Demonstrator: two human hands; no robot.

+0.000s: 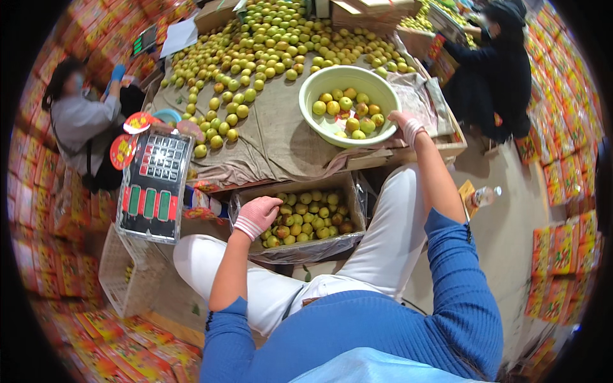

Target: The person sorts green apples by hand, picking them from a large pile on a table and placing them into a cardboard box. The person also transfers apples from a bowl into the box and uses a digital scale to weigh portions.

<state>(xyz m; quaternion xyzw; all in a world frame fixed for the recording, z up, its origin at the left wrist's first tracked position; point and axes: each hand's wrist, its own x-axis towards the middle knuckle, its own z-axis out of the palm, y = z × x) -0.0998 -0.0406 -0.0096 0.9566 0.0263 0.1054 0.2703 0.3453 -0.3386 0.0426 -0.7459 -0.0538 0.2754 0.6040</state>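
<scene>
My right hand [406, 126], in a pink-and-white knit glove, is at the right rim of a pale green plastic basin [310, 125]. Yellow-green, red-blushed round fruits, probably jujubes [352, 124], lie in the basin, which sits on the cloth-covered table [278, 153]. My left hand [258, 214], gloved alike, is over the left side of a lined carton [360, 210] between my knees. More of the same fruits [306, 218] fill much of that carton. The left fingertips point right, just above the fruits; whether they touch one is unclear. The right thumb and fingers meet the basin's rim.
Loose fruits [268, 45] spread over the table's far half. A scale's keypad and display unit [155, 184] stands at the left, near a white plastic crate [115, 273]. Co-workers sit at left [84, 119] and right [498, 72]. A bottle [483, 197] and stacked printed boxes [555, 258] are on the right.
</scene>
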